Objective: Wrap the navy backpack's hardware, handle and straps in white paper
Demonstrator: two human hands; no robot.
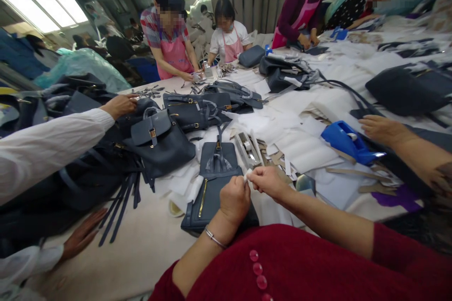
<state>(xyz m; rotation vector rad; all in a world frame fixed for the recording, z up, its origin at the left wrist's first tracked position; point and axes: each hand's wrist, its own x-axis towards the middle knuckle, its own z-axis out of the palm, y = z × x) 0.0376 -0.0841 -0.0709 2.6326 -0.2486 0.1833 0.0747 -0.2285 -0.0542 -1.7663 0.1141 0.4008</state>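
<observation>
My left hand (234, 200) and my right hand (267, 181) meet over a dark blue handbag (216, 183) lying flat on the table. Both hands are closed in a pinch on a small white piece of paper or tape (247, 175) held between them. A bracelet circles my left wrist. The bag shows a gold zip and a folded strap on its flap. A silver tape dispenser (248, 148) stands just behind my hands.
A blue tape dispenser (348, 141) sits right, beside another person's hand (381, 129). A white-sleeved person's hand (118, 105) at left reaches over a pile of dark bags (158, 143). White paper sheets (303, 148) cover the table (141, 244). Several people work at the far end.
</observation>
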